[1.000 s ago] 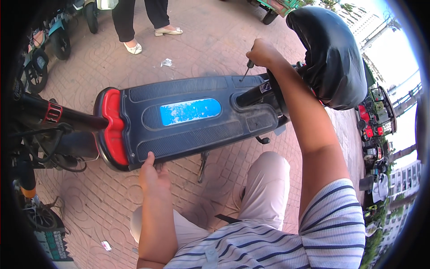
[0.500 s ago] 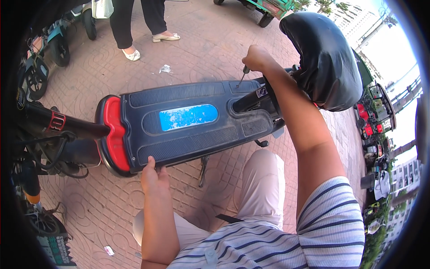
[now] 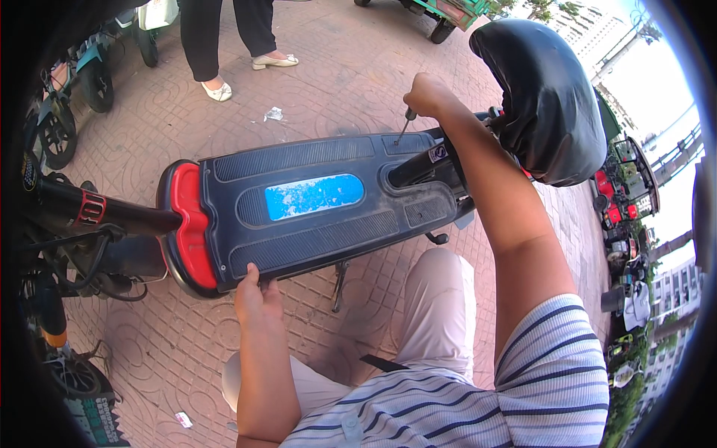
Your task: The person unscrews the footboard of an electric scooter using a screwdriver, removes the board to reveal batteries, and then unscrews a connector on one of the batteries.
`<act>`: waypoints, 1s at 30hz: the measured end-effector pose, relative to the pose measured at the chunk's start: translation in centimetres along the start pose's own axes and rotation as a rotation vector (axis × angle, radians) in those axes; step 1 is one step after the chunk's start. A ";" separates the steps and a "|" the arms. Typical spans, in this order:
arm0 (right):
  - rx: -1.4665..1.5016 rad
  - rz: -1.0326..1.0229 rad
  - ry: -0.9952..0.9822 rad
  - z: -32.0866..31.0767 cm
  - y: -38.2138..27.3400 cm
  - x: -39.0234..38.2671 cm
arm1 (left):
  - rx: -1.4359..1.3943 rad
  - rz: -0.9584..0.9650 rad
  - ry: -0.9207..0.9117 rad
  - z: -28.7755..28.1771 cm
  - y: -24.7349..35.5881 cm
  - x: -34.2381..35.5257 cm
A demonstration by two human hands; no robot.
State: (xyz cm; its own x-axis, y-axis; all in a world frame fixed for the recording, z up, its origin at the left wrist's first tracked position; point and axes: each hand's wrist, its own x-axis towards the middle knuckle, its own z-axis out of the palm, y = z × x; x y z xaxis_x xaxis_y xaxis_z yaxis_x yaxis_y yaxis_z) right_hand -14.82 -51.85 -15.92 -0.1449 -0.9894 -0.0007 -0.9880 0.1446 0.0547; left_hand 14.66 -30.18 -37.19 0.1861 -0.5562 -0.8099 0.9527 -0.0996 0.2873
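Head view: right hand, at one o'clock, clasps a screwdriver slanted to the central footboard, whose near edge the left hand, at eight o'clock, grip unclear, apparently steadies.

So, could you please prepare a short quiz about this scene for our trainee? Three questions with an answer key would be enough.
1. Which hand holds the screwdriver?

2. True or false: the blue patch on the footboard is worn, with pale flecks.

3. Where is the left hand?
A) on the person's knee
B) at the footboard's near edge
C) flat on the pavement

Key:
1. The right hand.
2. True.
3. B.
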 end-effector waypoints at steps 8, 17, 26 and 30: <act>-0.033 -0.006 -0.014 0.2 0.1 0.1 | -0.007 0.001 -0.009 0.2 0.0 -0.3; 0.072 0.033 -0.092 0.2 0.4 0.8 | -0.052 0.001 0.012 0.1 0.1 -0.1; 0.138 0.233 -0.239 -0.8 0.3 1.3 | -0.024 -0.018 -0.019 -0.1 0.4 -0.1; 0.184 0.220 -0.334 -0.6 1.7 3.2 | -0.016 -0.013 0.011 0.3 0.1 -0.2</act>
State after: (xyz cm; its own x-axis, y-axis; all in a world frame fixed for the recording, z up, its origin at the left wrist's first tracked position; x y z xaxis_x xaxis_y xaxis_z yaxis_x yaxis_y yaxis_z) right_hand -16.90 -54.80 -15.28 -0.3321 -0.8823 -0.3334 -0.9206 0.3802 -0.0892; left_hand 14.65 -30.34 -36.85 0.1766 -0.5458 -0.8191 0.9586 -0.0934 0.2688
